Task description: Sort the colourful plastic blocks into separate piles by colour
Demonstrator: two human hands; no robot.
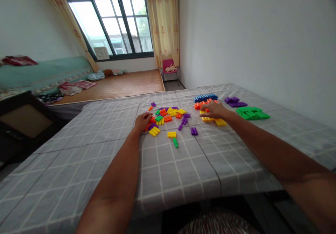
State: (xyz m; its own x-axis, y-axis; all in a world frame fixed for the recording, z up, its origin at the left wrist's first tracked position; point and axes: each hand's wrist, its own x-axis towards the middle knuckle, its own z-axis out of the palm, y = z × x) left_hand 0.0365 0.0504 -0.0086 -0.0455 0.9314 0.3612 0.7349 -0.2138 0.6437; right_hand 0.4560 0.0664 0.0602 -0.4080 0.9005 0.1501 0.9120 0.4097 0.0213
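Observation:
My left hand (142, 122) rests at the left edge of a loose pile of small ribbed plastic pieces. Its fingers are curled against orange pieces (152, 119); what they hold, if anything, is hidden. Yellow pieces (154, 131) lie just in front of that hand. Over sorted rows on the right, my right hand (214, 110) reaches with thumb and fingers apart. Beneath and beside it are an orange row (199, 105) and a yellow row (208, 119), partly covered by the hand. A blue row (205, 97) lies just behind.
Purple pieces (235, 102) and a green group (252, 113) lie farther right on the checked tablecloth (181, 171). A purple pair (194, 131), a yellow pair (172, 135) and one green piece (175, 143) lie nearer me. A wall (252, 41) borders the right side.

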